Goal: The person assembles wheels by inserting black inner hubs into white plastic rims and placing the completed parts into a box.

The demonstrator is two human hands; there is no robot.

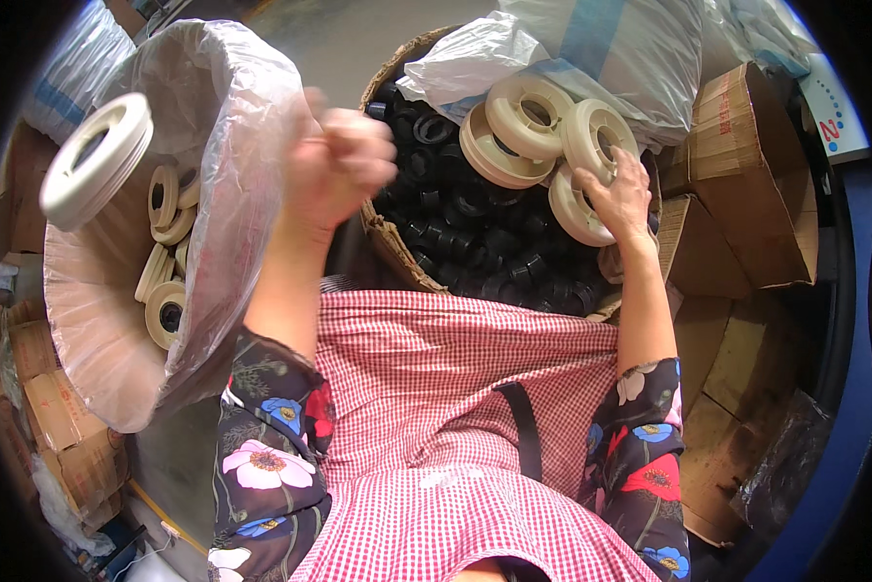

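My right hand [618,194] grips the rim of a cream plastic ring [596,131], its fingers at the ring's edge. Beside that ring sit more cream rings: one stacked on top [530,112], one under it [494,160] and one below my hand [574,209]. They lie over many small black ring-shaped parts [475,242] in a round carton. My left hand [341,160] is raised next to the clear plastic bag [252,126], smeared by motion. No ring shows in it. Another cream ring [96,160] is tilted over the bag's left edge, apart from both hands.
Several cream rings [169,218] lie inside the bag. Behind the carton are white sacks [630,58] with a blue stripe. Open cardboard boxes [746,184] stand at the right, by a blue frame [853,320]. Stacked cartons [63,407] are at the left.
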